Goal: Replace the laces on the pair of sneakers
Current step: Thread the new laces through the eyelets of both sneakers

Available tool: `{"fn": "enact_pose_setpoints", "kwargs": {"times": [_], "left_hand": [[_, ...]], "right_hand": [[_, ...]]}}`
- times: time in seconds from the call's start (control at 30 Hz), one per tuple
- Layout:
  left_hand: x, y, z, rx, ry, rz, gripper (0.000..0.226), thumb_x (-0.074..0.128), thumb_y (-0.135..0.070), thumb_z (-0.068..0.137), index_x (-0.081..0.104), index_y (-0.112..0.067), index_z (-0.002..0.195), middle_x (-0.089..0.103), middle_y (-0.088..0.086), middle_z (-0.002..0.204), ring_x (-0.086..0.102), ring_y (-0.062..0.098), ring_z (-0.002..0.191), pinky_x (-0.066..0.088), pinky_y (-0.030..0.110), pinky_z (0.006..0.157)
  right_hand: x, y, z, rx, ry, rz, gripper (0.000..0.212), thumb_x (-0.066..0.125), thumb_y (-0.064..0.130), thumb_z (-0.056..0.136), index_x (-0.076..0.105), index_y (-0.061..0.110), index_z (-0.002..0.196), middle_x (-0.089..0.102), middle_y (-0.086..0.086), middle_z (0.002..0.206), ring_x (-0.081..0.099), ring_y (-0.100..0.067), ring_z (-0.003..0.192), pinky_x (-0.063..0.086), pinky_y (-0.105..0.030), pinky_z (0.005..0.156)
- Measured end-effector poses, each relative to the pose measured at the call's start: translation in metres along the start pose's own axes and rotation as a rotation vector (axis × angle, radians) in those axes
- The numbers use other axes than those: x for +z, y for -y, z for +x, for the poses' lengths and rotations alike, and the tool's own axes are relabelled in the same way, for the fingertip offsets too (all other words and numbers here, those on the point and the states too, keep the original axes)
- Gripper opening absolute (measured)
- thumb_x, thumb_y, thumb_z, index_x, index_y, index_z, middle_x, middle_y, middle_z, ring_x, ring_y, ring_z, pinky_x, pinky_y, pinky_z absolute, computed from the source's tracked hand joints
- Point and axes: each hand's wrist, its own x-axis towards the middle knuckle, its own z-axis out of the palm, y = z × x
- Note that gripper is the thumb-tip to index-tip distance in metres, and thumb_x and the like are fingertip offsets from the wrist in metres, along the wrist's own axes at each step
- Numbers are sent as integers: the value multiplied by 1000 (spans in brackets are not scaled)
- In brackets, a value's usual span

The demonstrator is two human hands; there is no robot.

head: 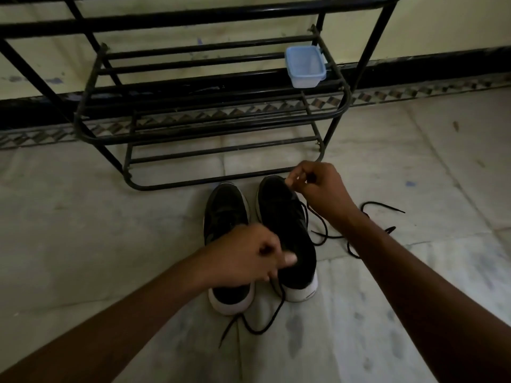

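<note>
Two black sneakers with white soles stand side by side on the floor, the left sneaker and the right sneaker. My right hand pinches a black lace at the toe end of the right sneaker's eyelets. My left hand grips the right sneaker near its heel opening and partly hides the left sneaker. One end of the lace trails out past the heels toward me. A second loose black lace lies on the floor to the right, partly hidden by my right forearm.
A black metal shoe rack stands against the wall just beyond the sneakers. A small clear plastic container with a blue rim sits on its middle shelf at the right. Pale tiled floor spreads around.
</note>
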Motion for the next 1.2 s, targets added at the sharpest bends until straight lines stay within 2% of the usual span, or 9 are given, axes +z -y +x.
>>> {"fn": "enact_pose_setpoints", "kwargs": {"times": [0.13,0.23,0.37,0.5,0.57,0.73,0.9,1.07,1.2], "left_hand": [[-10,2,28,-50,-492,-168,37,84,-26,82,61,-29,112,71,-9,99,71,8,86,52,25,72],[-25,-1,46,37,-350,-514,89,88,-10,76,39,-35,145,65,-6,128,72,23,97,58,32,76],[-43,-11,45,130,-197,-586,51,77,-7,87,58,-16,134,75,11,98,63,11,63,42,21,52],[-64,5,48,184,-523,-181,8,73,-19,93,76,-14,99,75,-2,82,65,-3,65,49,18,62],[-77,25,50,162,-620,19,7,72,-29,93,77,-24,89,74,-8,80,70,7,78,56,34,73],[-98,53,46,67,-706,250,11,70,-31,94,75,-27,84,67,-13,78,61,5,74,44,28,67],[-89,67,57,-74,-674,357,12,76,-33,88,73,-25,97,63,-7,94,61,14,92,55,41,86],[-70,48,75,103,-451,3,72,89,-35,74,52,-31,136,67,-13,123,58,6,124,45,34,104],[-57,39,92,123,-485,-349,43,83,-18,83,63,-15,121,78,-1,97,73,12,100,55,39,98]], "right_hand": [[-7,30,-6,-23,99,229,9,66,11,95,67,3,91,62,-11,76,59,-17,61,48,-25,56],[-8,47,-9,-51,123,387,10,65,8,96,63,-2,96,63,-11,75,64,-22,62,50,-29,55],[-18,52,-2,-108,17,403,9,63,5,97,59,-3,95,60,-17,78,66,-28,64,54,-35,59],[-34,33,6,-31,-138,340,7,60,5,98,57,0,94,57,-13,84,62,-21,64,54,-32,60],[-38,18,9,36,-187,320,7,58,6,99,57,0,95,57,-11,81,58,-19,63,52,-32,60],[-33,-11,11,189,-196,375,7,60,2,98,59,-1,92,62,-14,76,61,-18,62,54,-34,61],[-17,-20,10,189,-80,402,11,65,2,94,60,-8,94,70,-29,89,72,-29,74,59,-35,69],[4,-9,15,10,66,363,13,71,2,89,64,-8,89,68,-22,83,67,-30,73,54,-31,68],[14,-5,20,-29,64,436,14,67,0,92,62,-13,94,65,-16,78,66,-15,71,52,-22,66]]}}
